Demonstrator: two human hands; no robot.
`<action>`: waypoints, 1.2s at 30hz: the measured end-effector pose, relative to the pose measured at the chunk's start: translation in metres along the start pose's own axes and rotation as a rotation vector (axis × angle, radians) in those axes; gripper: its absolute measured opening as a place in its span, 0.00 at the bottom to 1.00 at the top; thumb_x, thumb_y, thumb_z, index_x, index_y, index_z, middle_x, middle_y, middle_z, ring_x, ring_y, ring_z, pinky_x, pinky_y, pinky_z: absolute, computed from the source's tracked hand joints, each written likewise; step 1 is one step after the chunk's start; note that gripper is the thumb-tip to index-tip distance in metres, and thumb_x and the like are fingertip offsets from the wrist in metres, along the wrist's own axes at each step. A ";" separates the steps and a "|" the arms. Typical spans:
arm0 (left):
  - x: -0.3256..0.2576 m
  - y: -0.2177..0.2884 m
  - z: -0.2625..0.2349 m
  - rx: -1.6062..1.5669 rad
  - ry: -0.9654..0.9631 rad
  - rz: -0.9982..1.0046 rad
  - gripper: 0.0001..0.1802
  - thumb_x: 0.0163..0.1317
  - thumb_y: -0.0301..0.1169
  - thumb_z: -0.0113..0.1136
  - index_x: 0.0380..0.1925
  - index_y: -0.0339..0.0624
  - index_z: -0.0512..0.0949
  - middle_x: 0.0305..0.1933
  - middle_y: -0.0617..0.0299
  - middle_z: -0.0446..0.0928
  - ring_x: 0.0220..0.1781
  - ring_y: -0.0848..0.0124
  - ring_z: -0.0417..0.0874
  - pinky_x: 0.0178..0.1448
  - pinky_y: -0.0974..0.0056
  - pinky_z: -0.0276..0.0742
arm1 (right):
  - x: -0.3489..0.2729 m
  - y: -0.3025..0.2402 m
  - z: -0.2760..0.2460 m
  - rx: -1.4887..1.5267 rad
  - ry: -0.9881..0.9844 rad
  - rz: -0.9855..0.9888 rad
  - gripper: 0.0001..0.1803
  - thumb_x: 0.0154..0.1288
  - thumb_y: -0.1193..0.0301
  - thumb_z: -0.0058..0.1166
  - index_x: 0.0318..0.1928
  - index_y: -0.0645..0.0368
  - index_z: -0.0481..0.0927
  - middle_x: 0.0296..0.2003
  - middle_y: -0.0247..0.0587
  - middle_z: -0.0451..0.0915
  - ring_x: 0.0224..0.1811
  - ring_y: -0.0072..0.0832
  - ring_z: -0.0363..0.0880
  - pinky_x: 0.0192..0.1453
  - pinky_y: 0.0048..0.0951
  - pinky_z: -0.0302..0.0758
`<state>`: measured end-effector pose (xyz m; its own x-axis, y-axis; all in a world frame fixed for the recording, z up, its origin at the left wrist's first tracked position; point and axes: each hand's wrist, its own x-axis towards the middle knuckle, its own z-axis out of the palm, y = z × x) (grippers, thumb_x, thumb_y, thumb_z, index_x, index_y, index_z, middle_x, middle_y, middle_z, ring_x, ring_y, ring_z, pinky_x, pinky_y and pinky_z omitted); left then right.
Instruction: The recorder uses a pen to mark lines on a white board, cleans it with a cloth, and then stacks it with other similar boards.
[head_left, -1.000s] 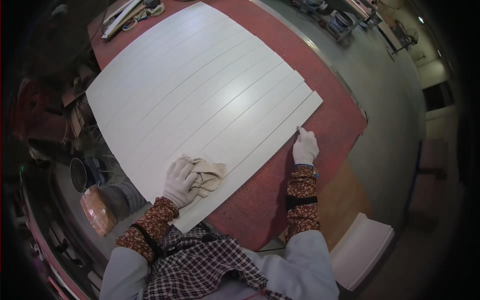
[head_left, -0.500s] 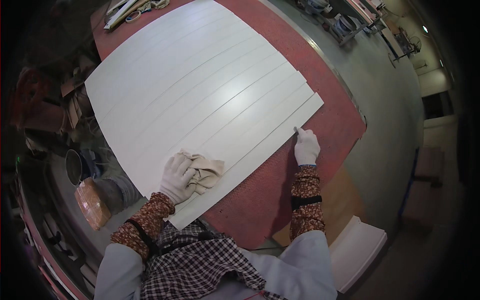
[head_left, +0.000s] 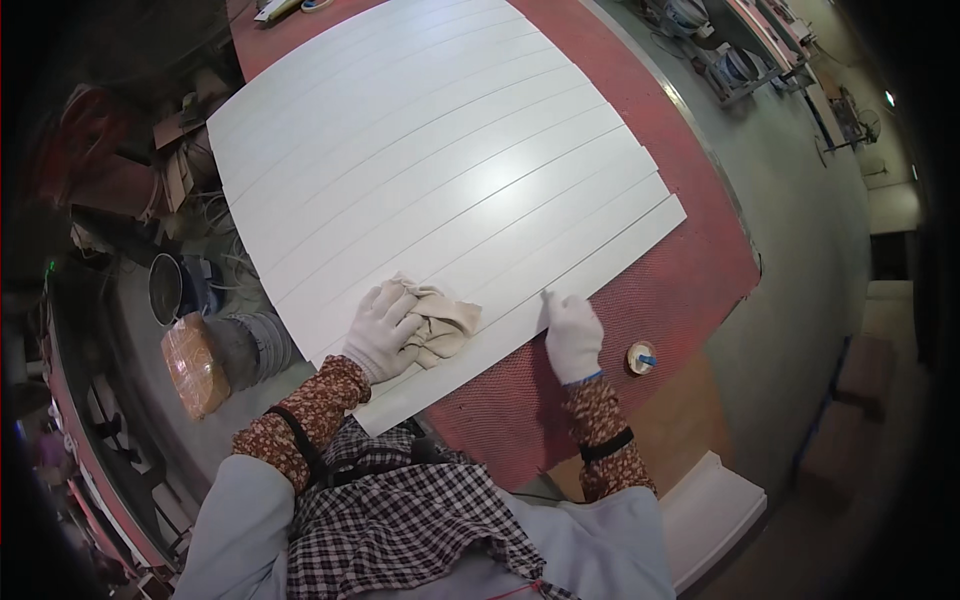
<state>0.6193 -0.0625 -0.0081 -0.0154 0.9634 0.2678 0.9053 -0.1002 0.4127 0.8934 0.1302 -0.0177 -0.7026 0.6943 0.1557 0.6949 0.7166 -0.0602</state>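
Several long white boards [head_left: 400,150] lie side by side on a red meshed table top [head_left: 700,260], the nearest one sticking out slightly at its ends. My left hand [head_left: 380,335], in a white knit glove, presses a crumpled beige cloth [head_left: 445,325] onto the boards near their left end. Also gloved in white, my right hand [head_left: 575,338] is closed at the front edge of the nearest board. From its fingers pokes the tip of a small flat grey tool [head_left: 546,296], touching or just over that board. My fingers hide the rest of it.
A small round tub [head_left: 640,358] of pale stuff with a blue piece in it sits right of my right hand. White boards [head_left: 715,515] are stacked at lower right. Left of the table stand a plastic-wrapped brown block [head_left: 195,368], nested grey buckets [head_left: 265,340] and an open bucket [head_left: 168,290].
My right hand has moved left and nearer along the front board's edge, bringing the small tub into view. My left hand stays on the cloth; the whole view has shifted slightly.
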 end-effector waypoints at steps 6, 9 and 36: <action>-0.002 -0.001 -0.001 0.012 0.034 0.041 0.21 0.41 0.34 0.69 0.38 0.43 0.76 0.53 0.53 0.76 0.63 0.48 0.75 0.65 0.41 0.72 | -0.026 -0.043 -0.012 0.190 -0.113 -0.307 0.13 0.69 0.72 0.54 0.51 0.45 0.85 0.31 0.35 0.76 0.35 0.36 0.81 0.36 0.37 0.78; -0.001 0.001 -0.003 -0.006 0.074 0.043 0.20 0.41 0.31 0.68 0.37 0.42 0.76 0.52 0.52 0.76 0.62 0.48 0.76 0.67 0.40 0.73 | 0.011 -0.017 -0.010 0.143 -0.053 -0.150 0.13 0.69 0.72 0.54 0.51 0.46 0.84 0.31 0.36 0.77 0.35 0.36 0.81 0.34 0.38 0.78; -0.035 -0.042 -0.025 0.080 0.049 -0.068 0.21 0.46 0.33 0.68 0.43 0.43 0.77 0.57 0.50 0.75 0.67 0.46 0.74 0.70 0.41 0.69 | 0.057 -0.040 0.017 0.110 -0.069 0.161 0.08 0.76 0.68 0.51 0.48 0.52 0.82 0.37 0.44 0.80 0.40 0.45 0.84 0.43 0.48 0.82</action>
<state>0.5717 -0.0986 -0.0134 -0.0970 0.9537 0.2847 0.9324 -0.0130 0.3612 0.8227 0.1420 -0.0235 -0.5955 0.8004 0.0683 0.7805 0.5966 -0.1868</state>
